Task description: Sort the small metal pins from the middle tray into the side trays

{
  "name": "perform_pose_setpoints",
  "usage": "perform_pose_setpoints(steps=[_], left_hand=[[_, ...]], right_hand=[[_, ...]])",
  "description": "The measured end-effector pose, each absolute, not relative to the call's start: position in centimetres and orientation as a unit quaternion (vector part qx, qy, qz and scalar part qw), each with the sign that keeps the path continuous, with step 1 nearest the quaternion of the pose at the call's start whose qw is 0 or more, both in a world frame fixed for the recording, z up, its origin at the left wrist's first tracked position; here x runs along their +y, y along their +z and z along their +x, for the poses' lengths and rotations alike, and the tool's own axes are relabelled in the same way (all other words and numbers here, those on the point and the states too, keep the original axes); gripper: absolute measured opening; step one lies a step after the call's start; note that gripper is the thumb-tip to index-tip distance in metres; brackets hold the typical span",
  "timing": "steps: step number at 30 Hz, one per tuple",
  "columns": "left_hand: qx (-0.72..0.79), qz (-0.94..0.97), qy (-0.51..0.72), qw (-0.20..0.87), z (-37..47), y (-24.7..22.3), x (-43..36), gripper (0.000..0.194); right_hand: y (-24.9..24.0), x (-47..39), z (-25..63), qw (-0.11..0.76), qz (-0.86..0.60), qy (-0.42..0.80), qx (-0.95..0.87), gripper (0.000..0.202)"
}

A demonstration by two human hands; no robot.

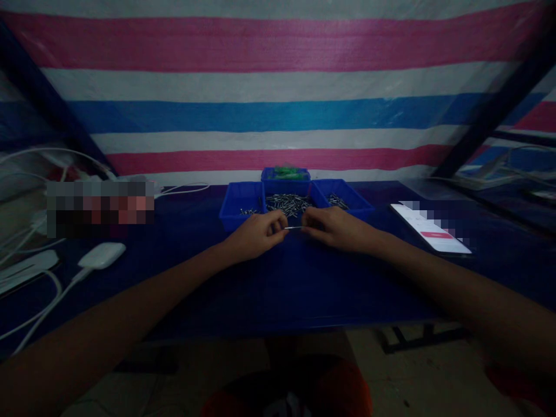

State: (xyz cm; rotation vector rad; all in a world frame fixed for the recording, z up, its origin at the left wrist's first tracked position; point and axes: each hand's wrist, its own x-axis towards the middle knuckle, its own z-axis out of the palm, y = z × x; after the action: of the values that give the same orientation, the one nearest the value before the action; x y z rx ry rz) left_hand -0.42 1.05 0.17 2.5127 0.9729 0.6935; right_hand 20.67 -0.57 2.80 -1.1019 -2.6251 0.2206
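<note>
A thin metal rod (294, 227) spans the gap between my hands, just in front of the blue bins and above the table. My left hand (256, 234) is closed in a pinch at the rod's left end. At its right end, the thumb and fingers of my right hand (334, 229) are closed too. Behind the hands lies a heap of slim metal pieces (289, 204) in the middle blue bin. The left blue bin (232, 222) holds a few small metal pieces, and more lie in the right blue bin (354, 197). The fingertips hide both rod ends.
Green items (284, 172) fill a blue bin at the back. A lit phone (430, 229) lies right on the blue table (282, 289). To the left are a white charger (102, 255), cables and another device (26, 272). A striped sheet (278, 116) hangs behind.
</note>
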Motion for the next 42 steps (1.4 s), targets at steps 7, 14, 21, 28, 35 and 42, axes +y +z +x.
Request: perform_pose_setpoints(steps=[7, 14, 21, 28, 35, 42], left_hand=[[0.323, 0.926, 0.19, -0.046, -0.6, 0.6, 0.1, 0.014], [0.354, 0.916, 0.165, -0.086, -0.6, 0.7, 0.1, 0.016], [0.383, 0.907, 0.147, -0.095, -0.7, 0.4, 0.4, 0.023], [0.41, 0.905, 0.083, -0.078, -0.6, 0.5, 0.3, 0.029], [0.412, 0.905, 0.06, -0.09, -0.8, 0.2, 0.6, 0.029], [0.414, 0.905, 0.045, -0.083, -0.7, 0.1, 0.7, 0.031]], right_hand=[[2.6, -0.4, 20.8, 0.146, -0.38, 0.043, -0.912, 0.006], [2.9, -0.7, 20.8, 0.148, -0.33, 0.06, -0.93, 0.008], [3.4, -1.1, 20.7, 0.15, -0.29, 0.041, -0.944, 0.021], [5.2, 0.8, 23.4, 0.193, -0.485, -0.144, -0.841, 0.028], [5.1, 2.3, 25.3, 0.161, -0.554, -0.19, -0.795, 0.031], [3.7, 0.1, 22.1, 0.107, -0.464, -0.127, -0.87, 0.025]])
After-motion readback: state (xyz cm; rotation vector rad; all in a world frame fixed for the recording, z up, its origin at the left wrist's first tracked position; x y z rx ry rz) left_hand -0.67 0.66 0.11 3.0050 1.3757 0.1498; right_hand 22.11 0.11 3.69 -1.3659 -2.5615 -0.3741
